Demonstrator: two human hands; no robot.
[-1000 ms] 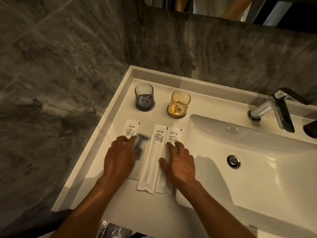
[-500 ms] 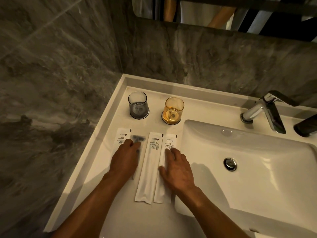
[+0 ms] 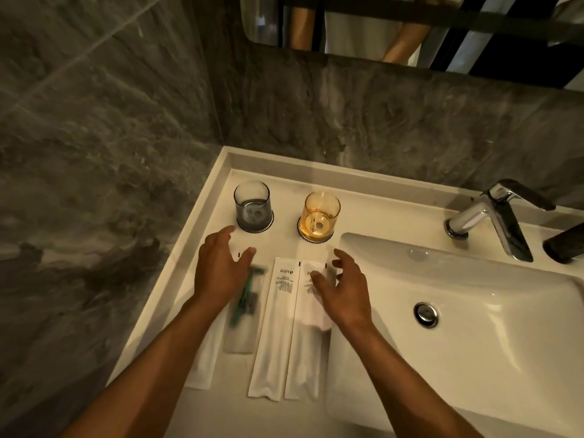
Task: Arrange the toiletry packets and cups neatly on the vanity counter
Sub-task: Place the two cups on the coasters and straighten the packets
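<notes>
Packets, four, lower centre of the frame, flat on the white worktop (image 3: 373, 216), long sides parallel, printed ends toward the wall.
- Razor packet (image 3: 243, 308): clear sleeve with a green-handled razor, second from the left. It overlaps a white packet (image 3: 202, 368) at the far left, mostly hidden by the forearm.
- Middle packet (image 3: 275, 327): white, printed, edge to edge with its right neighbour.
- Right packet (image 3: 308, 343): white, just beside the rim of the sink (image 3: 474, 311). The row seems kept on the flat strip left of the sink so nothing slides in.

Cups, two, centre of the frame, above the packets near the back ledge.
- Grey cup (image 3: 252, 205): upright on a dark ribbed coaster, left.
- Amber cup (image 3: 320, 218): upright on a like coaster, right. Apart from each other and from the packets; likely set as a back row so the packets stay reachable in front.

Hands, two.
- Left hand (image 3: 221, 273): over the razor packet's upper end, fingers (image 3: 248, 252) spread wide, gripping nothing. Whether the palm touches the packet cannot be told.
- Right hand (image 3: 344, 289): over the right packet's upper end, fingers spread and curled loosely, holding nothing.
Both poses suit nudging or releasing flat items rather than lifting.

Surroundings: tap (image 3: 489, 216) at right; mirror (image 3: 410, 26) at top.
</notes>
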